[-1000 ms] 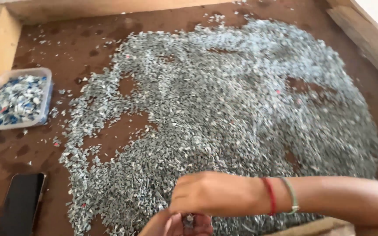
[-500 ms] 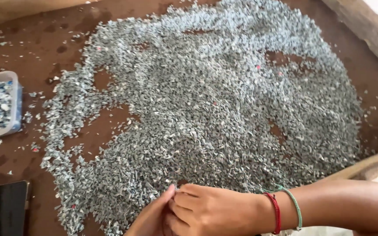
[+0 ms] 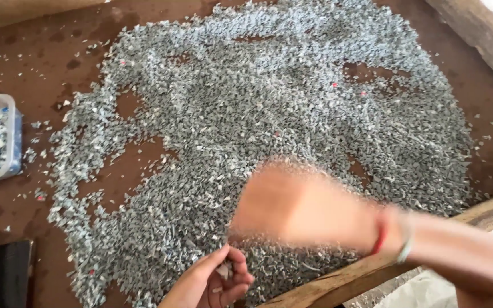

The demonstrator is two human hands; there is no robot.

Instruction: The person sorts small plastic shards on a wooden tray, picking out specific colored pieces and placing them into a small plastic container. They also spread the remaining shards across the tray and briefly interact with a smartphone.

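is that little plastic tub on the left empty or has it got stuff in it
It has stuff in it. The tub holds a layer of blue and white bits up near its rim; only part of it is in view.

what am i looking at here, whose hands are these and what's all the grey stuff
This is one picture from a camera worn on a person's head, looking down at their own two bare hands. No machine is involved. The left hand is cupped at the bottom edge, its fingers pinching a few pale chips. The right hand is a moving blur above the pile, with a red band on its wrist. Spread over the brown tray floor is a wide layer of small grey plastic flakes, with a few red bits among them. At the left sits a clear tub of blue and white pieces, and a dark phone lies in the corner.
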